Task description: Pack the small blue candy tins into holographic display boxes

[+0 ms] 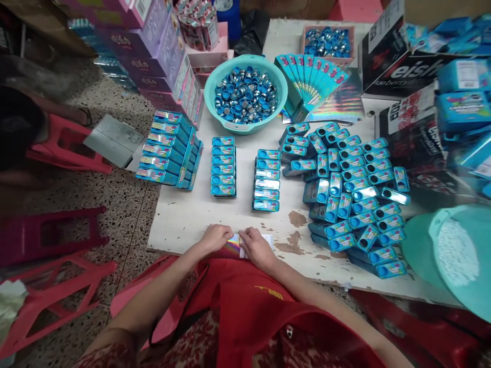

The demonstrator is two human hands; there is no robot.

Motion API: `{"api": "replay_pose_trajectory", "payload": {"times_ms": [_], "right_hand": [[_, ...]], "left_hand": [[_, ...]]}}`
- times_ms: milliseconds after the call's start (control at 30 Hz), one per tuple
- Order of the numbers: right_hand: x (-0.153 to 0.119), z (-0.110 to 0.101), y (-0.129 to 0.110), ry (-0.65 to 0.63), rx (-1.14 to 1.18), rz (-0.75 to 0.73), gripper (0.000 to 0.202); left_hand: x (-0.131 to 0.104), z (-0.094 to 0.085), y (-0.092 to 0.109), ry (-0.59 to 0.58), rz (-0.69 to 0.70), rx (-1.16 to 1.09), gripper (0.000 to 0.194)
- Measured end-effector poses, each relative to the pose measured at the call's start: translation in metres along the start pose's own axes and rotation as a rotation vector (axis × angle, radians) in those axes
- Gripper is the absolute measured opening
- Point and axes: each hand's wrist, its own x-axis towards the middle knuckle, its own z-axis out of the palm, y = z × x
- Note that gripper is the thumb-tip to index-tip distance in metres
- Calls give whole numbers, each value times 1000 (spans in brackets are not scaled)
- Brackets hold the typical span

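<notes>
At the table's front edge, a small shiny rainbow-silver sheet (232,245) with a white part lies between my two hands. My left hand (215,239) has its fingers closed on the sheet's left end. On the other side my right hand (259,248) pinches it near the white part, its fingertips pressed together. Both hands cover much of the sheet, so its full shape is hidden. Just beyond them stand a row of blue boxes (223,168) with round holes on top and a second row of blue boxes (267,181).
A large cluster of blue boxes (355,179) fills the table's right side. Behind is a turquoise basin (217,120) of blue caps, beside fanned teal cards (312,82). Stacked blue boxes (169,151) stand left. A green tub (422,240) is at the right edge.
</notes>
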Motion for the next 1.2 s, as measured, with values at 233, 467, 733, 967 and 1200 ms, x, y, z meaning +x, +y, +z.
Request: {"api": "replay_pose_trajectory", "payload": {"times_ms": [233,467,733,967,1200], "right_hand": [[-1,-3,-7,-106,-102,-74,36],[0,-7,-6,-57,-14,-95,13],[4,-38,-20,18,189,119,9],[9,-89,-18,242,563,329,16],[80,-115,17,688,474,435,15]], "left_hand": [[7,3,-4,-5,-29,-18,30],[13,6,-5,1,-53,-11,28],[7,3,0,116,12,-84,30],[-7,-14,28,28,292,-703,29],[54,-93,64,283,333,-440,20]]}}
